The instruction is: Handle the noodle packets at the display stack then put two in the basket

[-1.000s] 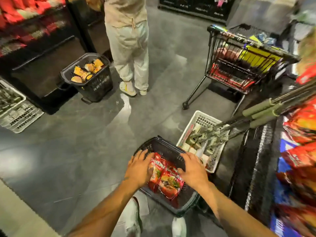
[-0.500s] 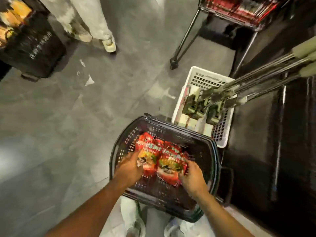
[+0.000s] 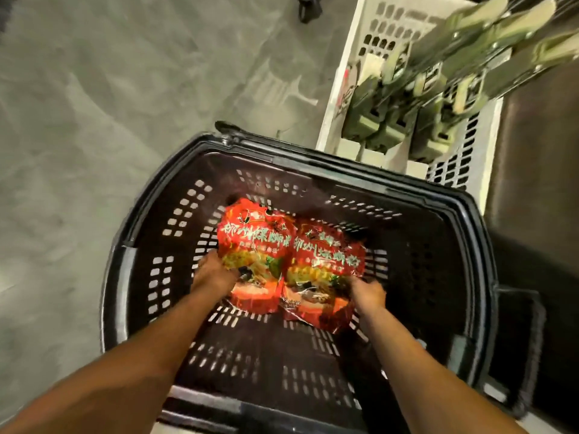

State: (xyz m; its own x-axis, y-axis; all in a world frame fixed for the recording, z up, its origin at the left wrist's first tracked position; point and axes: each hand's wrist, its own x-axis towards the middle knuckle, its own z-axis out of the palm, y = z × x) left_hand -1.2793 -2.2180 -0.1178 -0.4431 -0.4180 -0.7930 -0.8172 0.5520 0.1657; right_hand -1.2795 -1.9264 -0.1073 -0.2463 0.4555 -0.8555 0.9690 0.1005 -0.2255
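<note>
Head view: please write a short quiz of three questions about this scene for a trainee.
1. True or false: the two red packets lie inside the black basket.
2. Which hand grips the packet nearer the white crate? A. left hand B. right hand
3. Fill in: the green tools rest in the white ____.

Key: 1 true. 2 B. 3 crate.
</note>
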